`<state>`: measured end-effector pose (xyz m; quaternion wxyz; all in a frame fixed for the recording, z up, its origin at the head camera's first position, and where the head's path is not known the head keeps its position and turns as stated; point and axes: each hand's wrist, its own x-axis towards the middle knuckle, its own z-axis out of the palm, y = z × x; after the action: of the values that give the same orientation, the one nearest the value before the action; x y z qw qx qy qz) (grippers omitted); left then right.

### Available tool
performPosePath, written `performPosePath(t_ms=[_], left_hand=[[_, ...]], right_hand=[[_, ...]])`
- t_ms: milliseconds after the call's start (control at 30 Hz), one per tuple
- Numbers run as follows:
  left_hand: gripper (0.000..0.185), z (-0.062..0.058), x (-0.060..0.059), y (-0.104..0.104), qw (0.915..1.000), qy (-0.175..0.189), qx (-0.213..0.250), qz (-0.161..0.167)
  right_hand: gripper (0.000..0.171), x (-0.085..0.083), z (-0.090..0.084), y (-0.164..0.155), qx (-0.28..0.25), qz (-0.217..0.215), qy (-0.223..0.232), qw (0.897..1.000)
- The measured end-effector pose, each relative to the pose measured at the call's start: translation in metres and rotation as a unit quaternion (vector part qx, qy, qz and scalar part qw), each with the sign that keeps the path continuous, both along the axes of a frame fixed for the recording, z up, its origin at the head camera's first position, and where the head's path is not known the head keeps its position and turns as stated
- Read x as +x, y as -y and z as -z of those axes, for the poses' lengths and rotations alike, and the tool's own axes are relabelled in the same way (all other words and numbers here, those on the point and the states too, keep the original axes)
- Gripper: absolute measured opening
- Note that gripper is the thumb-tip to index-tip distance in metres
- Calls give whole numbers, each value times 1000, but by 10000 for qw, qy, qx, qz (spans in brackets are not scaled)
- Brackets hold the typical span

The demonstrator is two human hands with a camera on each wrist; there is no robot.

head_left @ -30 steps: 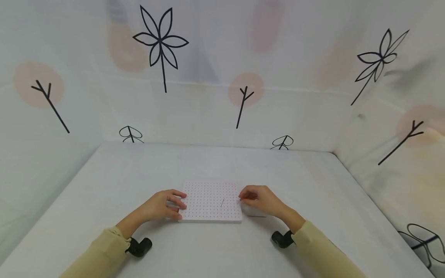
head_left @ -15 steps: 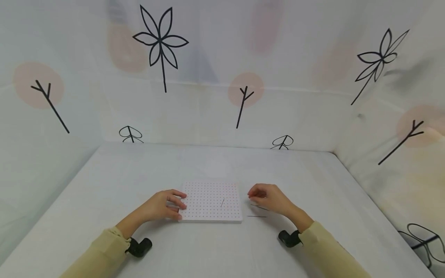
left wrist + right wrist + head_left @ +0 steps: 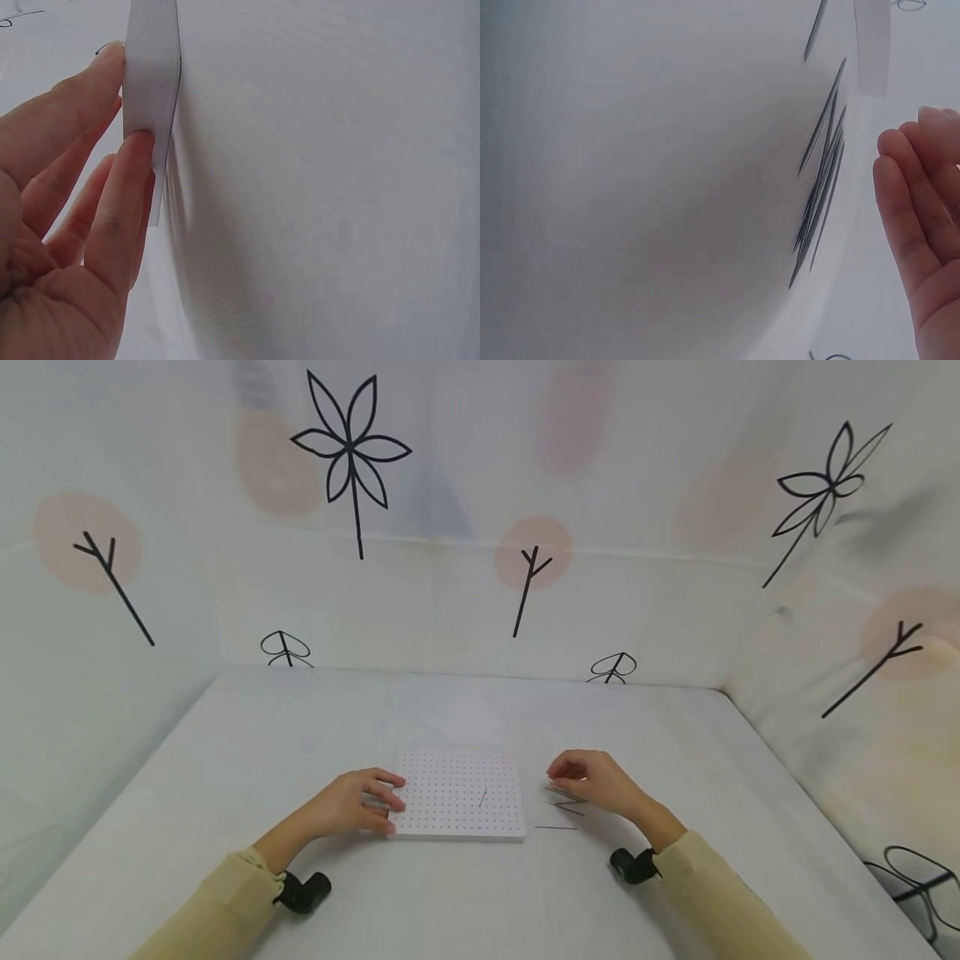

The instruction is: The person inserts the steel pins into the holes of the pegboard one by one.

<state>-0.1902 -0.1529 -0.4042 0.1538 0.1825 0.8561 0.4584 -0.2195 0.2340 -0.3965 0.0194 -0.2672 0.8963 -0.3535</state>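
Note:
A white pegboard with rows of small holes lies on the white table. One thin dark pin stands tilted on it, right of the middle. My left hand rests at the board's left edge, its fingertips on the rim and side face in the left wrist view. To the right of the board, my right hand hovers close over a loose bunch of slender metal pins, fingertips drawn together. In the right wrist view nothing shows between those fingers. Another single pin lies nearer me.
A white cloth wall with black plant drawings rises behind the table and along both sides. Dark camera mounts sit at both wrists. The white table surface stretches around the board.
My right hand has moved rightward and slightly away from the board, and more pins show on the table beneath it. My left hand and the board keep their place.

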Motion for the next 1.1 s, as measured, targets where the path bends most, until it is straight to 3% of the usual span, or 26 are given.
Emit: performPosePath(t_ms=[333, 1100], left_hand=[[22, 2, -2, 0, 10000, -28, 1, 30], [24, -2, 0, -1, 10000, 0, -15, 29]], right_hand=[[12, -13, 2, -13, 367, 81, -16, 9993], [5, -41, 6, -15, 1019, 40, 922, 9905]])
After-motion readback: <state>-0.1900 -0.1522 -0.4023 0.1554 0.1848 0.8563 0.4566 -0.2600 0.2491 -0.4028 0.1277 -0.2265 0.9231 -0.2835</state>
